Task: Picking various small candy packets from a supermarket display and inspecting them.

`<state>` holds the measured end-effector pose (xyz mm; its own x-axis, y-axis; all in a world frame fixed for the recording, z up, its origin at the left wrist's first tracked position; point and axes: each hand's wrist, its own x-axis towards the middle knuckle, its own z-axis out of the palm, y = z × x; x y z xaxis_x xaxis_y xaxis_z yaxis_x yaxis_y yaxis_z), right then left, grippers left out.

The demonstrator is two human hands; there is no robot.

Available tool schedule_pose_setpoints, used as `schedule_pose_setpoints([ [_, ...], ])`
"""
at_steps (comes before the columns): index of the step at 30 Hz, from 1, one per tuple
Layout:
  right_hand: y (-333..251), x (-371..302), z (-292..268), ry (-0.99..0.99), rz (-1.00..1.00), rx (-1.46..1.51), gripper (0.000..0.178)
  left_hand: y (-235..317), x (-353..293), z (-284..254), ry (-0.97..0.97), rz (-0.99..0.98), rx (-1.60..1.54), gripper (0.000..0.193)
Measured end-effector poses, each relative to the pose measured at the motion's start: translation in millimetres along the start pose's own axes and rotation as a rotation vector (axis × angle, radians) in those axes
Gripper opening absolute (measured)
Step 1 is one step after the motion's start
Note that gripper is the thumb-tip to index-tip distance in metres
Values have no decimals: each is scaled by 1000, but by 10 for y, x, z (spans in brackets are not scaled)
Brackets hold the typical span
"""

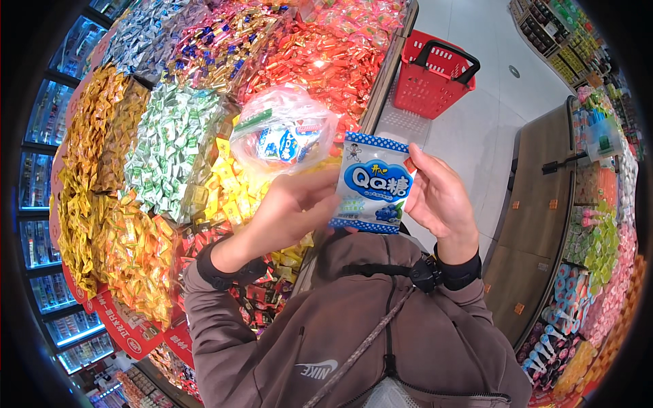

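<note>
A blue-and-white gummy candy packet [376, 180] is held upright in front of my chest, its printed face toward me. My right hand [442, 197] pinches its right edge, thumb in front and fingers behind. At its lower left edge, my left hand [289, 207] is closed on the packet with curled, slightly blurred fingers; fingertips peek out under the bottom seam. Just beyond the left hand, a clear plastic bag [316, 122] rests on the candy display, with a similar blue-and-white packet [279, 144] and other wrapped items inside it.
Loose wrapped sweets fill the display on the left: green-white [170, 149], gold [102, 136], yellow [235, 194] and red [326, 61] ones. A red shopping basket [435, 78] stands on the pale floor [476, 129] beyond the display edge. Brown shelving [534, 217] with packaged goods lines the right.
</note>
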<state>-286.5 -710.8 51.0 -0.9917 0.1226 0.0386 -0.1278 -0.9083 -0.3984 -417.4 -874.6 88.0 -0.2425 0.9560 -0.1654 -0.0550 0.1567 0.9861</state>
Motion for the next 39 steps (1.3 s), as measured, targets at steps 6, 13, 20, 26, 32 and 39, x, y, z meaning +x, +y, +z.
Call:
schedule_pose_setpoints([
  [6,-8,59,16,192,-72,-33,38,39,118,-80,231,9,437,36],
  [13,66,136,113,204,-245,-6,40,-63,299,97,209,895,1478,40],
  [20,46,104,143,176,-210,-50,46,-111,330,-10,236,966,1437,38],
  [26,114,103,140,245,-273,-324,45,-137,262,86,432,505,138,24],
  [32,72,81,107,264,-372,-371,36,-129,223,187,296,56,-426,27],
  [39,-40,12,-7,218,-311,-312,32,-243,125,275,63,-116,-532,31],
])
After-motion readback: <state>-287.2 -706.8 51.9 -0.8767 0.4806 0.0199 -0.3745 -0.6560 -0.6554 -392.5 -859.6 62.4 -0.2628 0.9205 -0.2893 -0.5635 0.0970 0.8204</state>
